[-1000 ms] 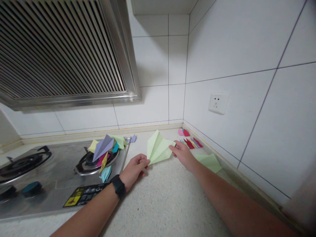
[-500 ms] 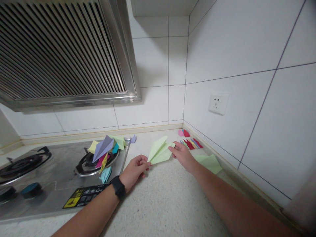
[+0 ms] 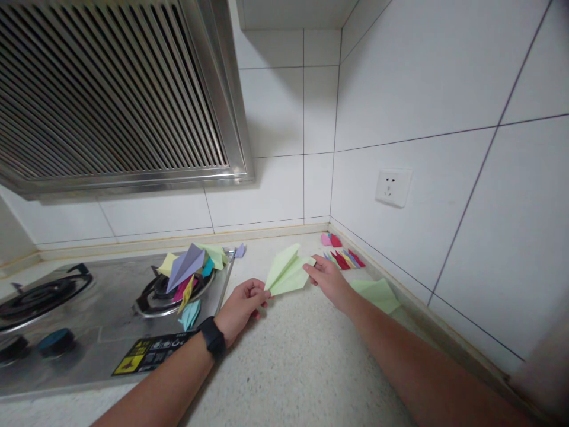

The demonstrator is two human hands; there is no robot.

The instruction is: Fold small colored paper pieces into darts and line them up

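Between my two hands is a pale green paper airplane, held just over the speckled countertop. My left hand, with a black watch on its wrist, pinches the pointed nose. The fingers of my right hand are closed on the rear right wing edge. Another pale green sheet of paper lies on the counter, partly behind my right forearm. Small folded papers in red, yellow and purple lie in a row beyond my right hand, with a pink and red pair behind them.
On the left is a steel gas stove. A pile of folded paper planes, a purple one on top, covers its right burner. A light blue folded paper lies near the burner. A range hood overhangs the stove. Tiled walls meet behind.
Almost nothing differs. The paper airplane's nose and my left hand have shifted very slightly; both hands keep their hold.
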